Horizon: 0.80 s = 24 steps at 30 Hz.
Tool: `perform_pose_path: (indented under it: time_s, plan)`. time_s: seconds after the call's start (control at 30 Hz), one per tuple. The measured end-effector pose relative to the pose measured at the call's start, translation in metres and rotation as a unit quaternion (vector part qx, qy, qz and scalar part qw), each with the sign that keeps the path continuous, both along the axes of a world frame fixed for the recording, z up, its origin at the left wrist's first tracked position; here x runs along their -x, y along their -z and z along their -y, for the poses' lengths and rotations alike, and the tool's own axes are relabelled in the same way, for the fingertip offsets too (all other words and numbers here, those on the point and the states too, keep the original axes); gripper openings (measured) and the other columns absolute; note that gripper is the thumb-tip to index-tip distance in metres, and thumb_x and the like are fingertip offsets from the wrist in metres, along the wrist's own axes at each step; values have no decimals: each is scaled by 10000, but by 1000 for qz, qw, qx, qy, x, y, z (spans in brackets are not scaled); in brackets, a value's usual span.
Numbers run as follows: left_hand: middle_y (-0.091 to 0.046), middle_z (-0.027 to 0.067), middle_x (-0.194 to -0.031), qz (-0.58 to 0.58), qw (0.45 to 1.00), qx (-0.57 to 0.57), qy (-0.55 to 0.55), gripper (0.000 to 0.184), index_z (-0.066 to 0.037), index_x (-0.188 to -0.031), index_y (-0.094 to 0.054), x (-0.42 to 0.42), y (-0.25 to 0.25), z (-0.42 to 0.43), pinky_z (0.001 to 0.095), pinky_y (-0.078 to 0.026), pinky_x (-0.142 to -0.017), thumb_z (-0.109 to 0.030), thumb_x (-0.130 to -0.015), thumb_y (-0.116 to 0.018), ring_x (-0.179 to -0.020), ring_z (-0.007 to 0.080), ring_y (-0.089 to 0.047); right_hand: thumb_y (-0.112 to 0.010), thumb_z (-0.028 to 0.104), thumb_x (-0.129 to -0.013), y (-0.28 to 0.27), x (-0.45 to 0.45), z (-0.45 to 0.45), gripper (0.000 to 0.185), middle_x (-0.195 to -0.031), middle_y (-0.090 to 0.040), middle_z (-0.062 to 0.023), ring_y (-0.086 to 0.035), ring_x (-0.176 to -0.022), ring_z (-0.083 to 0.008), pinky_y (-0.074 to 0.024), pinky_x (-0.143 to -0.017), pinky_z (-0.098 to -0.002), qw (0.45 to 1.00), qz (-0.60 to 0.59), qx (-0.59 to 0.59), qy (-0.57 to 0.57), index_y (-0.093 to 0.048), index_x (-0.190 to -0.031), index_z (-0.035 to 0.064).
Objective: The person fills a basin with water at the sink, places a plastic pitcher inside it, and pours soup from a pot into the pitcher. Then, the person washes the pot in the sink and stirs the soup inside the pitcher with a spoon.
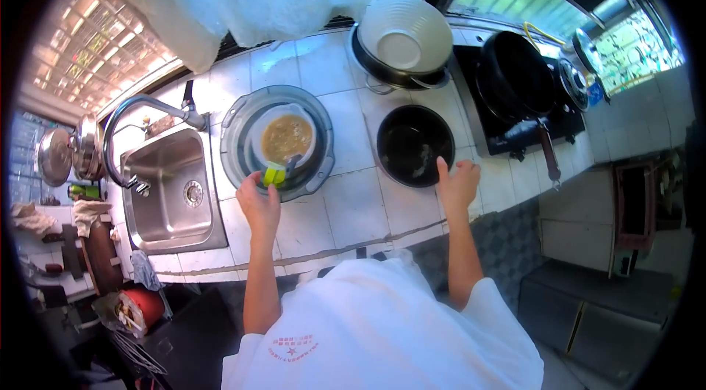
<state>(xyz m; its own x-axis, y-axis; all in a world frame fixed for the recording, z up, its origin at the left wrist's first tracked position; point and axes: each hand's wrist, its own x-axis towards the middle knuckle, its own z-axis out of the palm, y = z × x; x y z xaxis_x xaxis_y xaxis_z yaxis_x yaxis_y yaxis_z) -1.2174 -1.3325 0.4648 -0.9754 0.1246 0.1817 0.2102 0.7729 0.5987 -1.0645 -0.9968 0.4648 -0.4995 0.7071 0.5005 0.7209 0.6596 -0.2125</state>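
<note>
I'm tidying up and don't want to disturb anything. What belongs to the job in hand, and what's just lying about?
Likely in the job: green utensil at the left hand; bowl with brownish contents; basin around it; black pot by the right hand.

Apparently lying about: ridged bowl; black pan on the stove; red container.

The pot (415,146) is black, the utensil (274,174) lime green (the shirt (404,324) white with red print (293,350)).

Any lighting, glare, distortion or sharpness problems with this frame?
Head view: fisheye bending, with the counter's front edge curved and black corners; head view: the grilled window at upper left partly washed out; head view: the stove pan's interior nearly black; head view: left hand and right hand clear in outline, small shirt print too soft to read fully.
</note>
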Motion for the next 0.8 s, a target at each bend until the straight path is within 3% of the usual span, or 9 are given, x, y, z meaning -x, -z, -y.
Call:
perform_pose_path:
  time_s: [0.03, 0.13, 0.33, 0.47, 0.57, 0.63, 0.67, 0.73, 0.8]
  plan:
    - [-554, 148, -1003, -7, 1000, -3, 0, 364, -4, -1053, -529, 1, 1, -1, 381, -381, -874, -27, -708, -645, -984, 304, -476, -641, 344, -770, -10, 11, 10, 314, -681, -574, -105, -568, -657, -308, -453, -618, -409, 1000, -1, 1, -11, -591, -812, 36]
    - [-553, 146, -989, -20, 1000, -3, 8, 346, -4, -1034, -539, 3, 8, 0, 381, -384, -859, -48, -712, -656, -972, 304, -477, -710, 241, -719, -37, 48, 74, 291, -759, -562, -63, -562, -667, -219, -452, -609, -342, 895, -50, 351, -269, -580, -918, 72]
    - [-553, 145, -951, -47, 999, -8, 25, 275, -11, -984, -563, 4, 15, 3, 394, -385, -824, -57, -727, -650, -934, 311, -478, -703, 296, -718, -52, 127, 174, 337, -702, -611, -74, -604, -635, -230, -461, -559, -338, 823, -5, 273, -498, -585, -962, 97]
    - [-571, 112, -882, -75, 997, -19, 31, 274, -39, -979, -575, 3, 17, 4, 389, -391, -793, -48, -716, -651, -910, 307, -482, -676, 293, -745, -29, 161, 181, 299, -673, -622, -95, -610, -598, -263, -459, -537, -363, 837, 81, 286, -460, -609, -966, 102]
    - [-577, 99, -851, -76, 996, -37, 17, 282, -55, -984, -587, 2, 18, 3, 386, -391, -780, -27, -711, -651, -894, 298, -487, -627, 242, -763, -23, 175, 167, 185, -624, -604, -105, -613, -596, -279, -479, -569, -401, 861, -12, 347, -372, -629, -905, 124]
    - [-577, 99, -852, -74, 996, -40, 15, 283, -56, -988, -592, 0, 18, 4, 385, -390, -777, -21, -713, -650, -890, 294, -488, -576, 200, -794, -22, 180, 158, 184, -592, -583, -67, -577, -507, -160, -445, -462, -294, 805, -110, 466, -351, -626, -893, 54]
    - [-576, 100, -849, -75, 996, -41, 16, 280, -54, -991, -596, 1, 18, 4, 381, -390, -775, -19, -717, -649, -889, 290, -488, -576, 200, -794, -23, 179, 154, 184, -592, -583, -67, -577, -507, -160, -445, -462, -294, 805, -109, 464, -352, -626, -893, 54]
    - [-576, 100, -846, -77, 996, -44, 17, 278, -53, -994, -601, 1, 18, 4, 378, -389, -774, -17, -722, -647, -887, 287, -488, -531, 112, -761, -40, 174, 150, 142, -602, -576, -58, -582, -530, -134, -451, -468, -263, 672, -120, 684, -256, -639, -830, 51]
    - [-576, 102, -839, -72, 996, -44, 17, 266, -50, -997, -605, 1, 16, 4, 373, -387, -775, -22, -735, -643, -888, 282, -487, -517, 94, -751, -34, 170, 143, 159, -611, -565, -50, -563, -517, -115, -434, -449, -237, 638, -148, 712, -252, -635, -837, 30]
